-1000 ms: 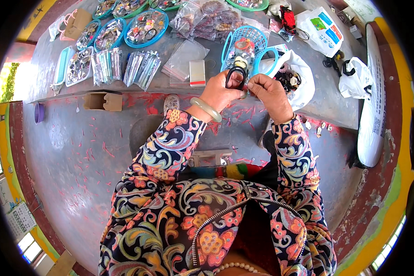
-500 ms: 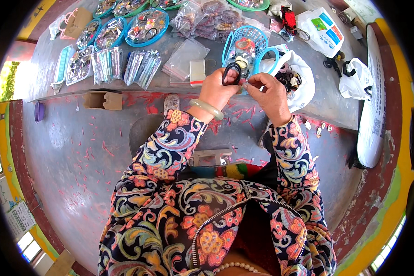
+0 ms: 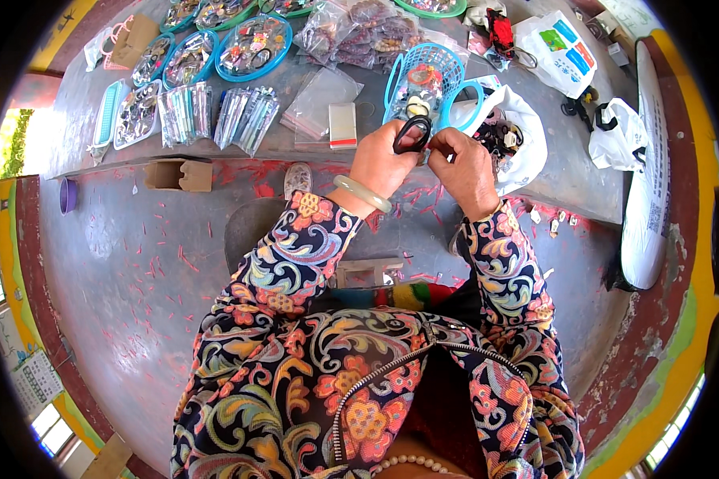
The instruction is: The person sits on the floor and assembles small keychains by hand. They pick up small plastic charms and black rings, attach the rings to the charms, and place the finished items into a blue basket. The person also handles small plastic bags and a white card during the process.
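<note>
My left hand (image 3: pixel 382 160), with a pale bangle at the wrist, is closed round a thick black loop (image 3: pixel 413 132) that stands up from the fingers. Close beside it, my right hand (image 3: pixel 463 169) pinches thumb and fingers together against something too small to make out. Just beyond both hands a blue plastic basket (image 3: pixel 444 62) holds small coloured pieces. By my right hand lies an open white bag (image 3: pixel 529 156) with dark small items in it. A small white card (image 3: pixel 343 124) with a red edge lies left of the basket.
Clear plastic bags (image 3: pixel 318 96) and packs of pens (image 3: pixel 248 116) lie on the grey table, with round blue trays (image 3: pixel 255 48) of small trinkets behind. A cardboard box (image 3: pixel 178 174) and a purple cup (image 3: pixel 69 195) stand at the lower left. Red scraps litter the floor.
The black loop and my left hand have shifted slightly to the right. My right hand's fingers have drawn together and dipped a little, staying close to the left.
</note>
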`<control>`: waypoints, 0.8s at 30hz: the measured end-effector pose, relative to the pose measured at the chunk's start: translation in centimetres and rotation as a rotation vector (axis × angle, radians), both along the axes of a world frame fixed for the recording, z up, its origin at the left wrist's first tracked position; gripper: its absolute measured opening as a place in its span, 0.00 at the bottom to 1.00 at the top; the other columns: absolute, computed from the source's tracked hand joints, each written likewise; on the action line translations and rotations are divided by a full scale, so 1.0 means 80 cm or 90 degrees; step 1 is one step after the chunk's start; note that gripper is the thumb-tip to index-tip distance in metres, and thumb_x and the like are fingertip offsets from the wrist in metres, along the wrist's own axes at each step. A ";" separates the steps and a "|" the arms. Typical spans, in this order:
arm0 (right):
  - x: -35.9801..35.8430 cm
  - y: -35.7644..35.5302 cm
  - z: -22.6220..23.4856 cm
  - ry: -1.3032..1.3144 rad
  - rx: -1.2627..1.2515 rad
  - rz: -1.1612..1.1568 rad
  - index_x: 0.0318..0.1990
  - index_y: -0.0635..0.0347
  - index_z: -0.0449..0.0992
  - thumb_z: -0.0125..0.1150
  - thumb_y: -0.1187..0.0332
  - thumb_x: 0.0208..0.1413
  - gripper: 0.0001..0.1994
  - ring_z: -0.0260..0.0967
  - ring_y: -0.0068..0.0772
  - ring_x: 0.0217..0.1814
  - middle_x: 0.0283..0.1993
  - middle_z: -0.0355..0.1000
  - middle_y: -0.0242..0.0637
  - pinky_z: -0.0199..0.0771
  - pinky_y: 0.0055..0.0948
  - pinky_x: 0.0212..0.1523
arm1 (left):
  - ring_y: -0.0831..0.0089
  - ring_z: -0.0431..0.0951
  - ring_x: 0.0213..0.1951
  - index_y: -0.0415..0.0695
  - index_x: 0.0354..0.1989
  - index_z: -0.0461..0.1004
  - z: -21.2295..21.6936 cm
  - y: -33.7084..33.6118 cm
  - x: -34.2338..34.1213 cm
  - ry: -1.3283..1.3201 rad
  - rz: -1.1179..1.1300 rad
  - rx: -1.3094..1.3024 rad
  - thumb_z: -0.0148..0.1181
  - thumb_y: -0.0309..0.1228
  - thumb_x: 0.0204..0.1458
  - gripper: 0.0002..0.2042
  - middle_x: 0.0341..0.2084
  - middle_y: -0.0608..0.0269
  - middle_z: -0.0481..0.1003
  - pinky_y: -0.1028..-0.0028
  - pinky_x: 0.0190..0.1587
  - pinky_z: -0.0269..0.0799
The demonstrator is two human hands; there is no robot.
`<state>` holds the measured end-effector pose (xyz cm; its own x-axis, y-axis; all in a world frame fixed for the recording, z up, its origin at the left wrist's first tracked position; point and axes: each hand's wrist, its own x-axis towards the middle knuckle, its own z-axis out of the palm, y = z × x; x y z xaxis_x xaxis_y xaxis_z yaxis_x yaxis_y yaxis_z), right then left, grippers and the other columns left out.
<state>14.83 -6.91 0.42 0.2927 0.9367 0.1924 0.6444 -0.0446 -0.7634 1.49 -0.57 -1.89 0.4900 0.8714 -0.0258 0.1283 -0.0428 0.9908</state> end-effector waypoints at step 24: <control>0.017 -0.001 -0.006 0.247 -0.102 0.108 0.31 0.66 0.71 0.54 0.74 0.46 0.05 0.67 0.22 0.28 0.25 0.71 0.36 0.66 0.23 0.31 | 0.76 0.75 0.28 0.39 0.31 0.74 0.008 0.004 -0.007 0.150 -0.063 0.071 0.62 0.28 0.38 0.11 0.25 0.61 0.76 0.78 0.33 0.68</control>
